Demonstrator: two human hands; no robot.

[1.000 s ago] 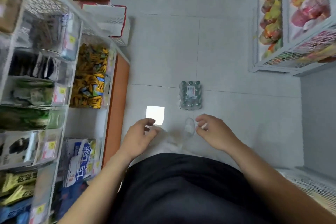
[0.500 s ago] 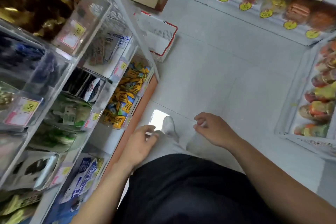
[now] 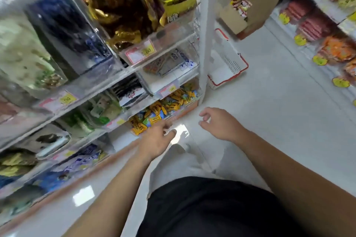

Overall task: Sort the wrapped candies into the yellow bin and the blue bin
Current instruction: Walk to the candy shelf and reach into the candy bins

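I am looking down a narrow shop aisle onto a pale tiled floor (image 3: pixel 279 121), glossy enough to carry a bright patch of glare (image 3: pixel 83 196) near the lower left. A white shelving rack (image 3: pixel 207 34) fills the left side, its tiers fronted with clear plastic and hung with pink-and-yellow price labels (image 3: pixel 139 52). Much of it is smeared by blur, though I can make out gold packets (image 3: pixel 123 11) up top.

The wrapped candies (image 3: pixel 167 107), yellow with some blue, are heaped in a low compartment of that rack at the aisle end, just beside the rack's upright post.

My left hand (image 3: pixel 157 139) reaches out just in front of that compartment, fingers loosely bent and thumb out to the side. My right hand (image 3: pixel 220 125) hovers near it over the floor, fingers curled above the thumb with a gap between. A faint clear film (image 3: pixel 194 146) seems to hang between the two hands. I cannot tell whether either hand is pinching it.

Beyond the post, a white basket with a red rim (image 3: pixel 229 63) sits on the floor, and a cardboard box (image 3: pixel 256 5) of small sweets stands farther back. Across the aisle, more shelves (image 3: pixel 316 25) hold red and orange packets behind round yellow tags (image 3: pixel 319 61).
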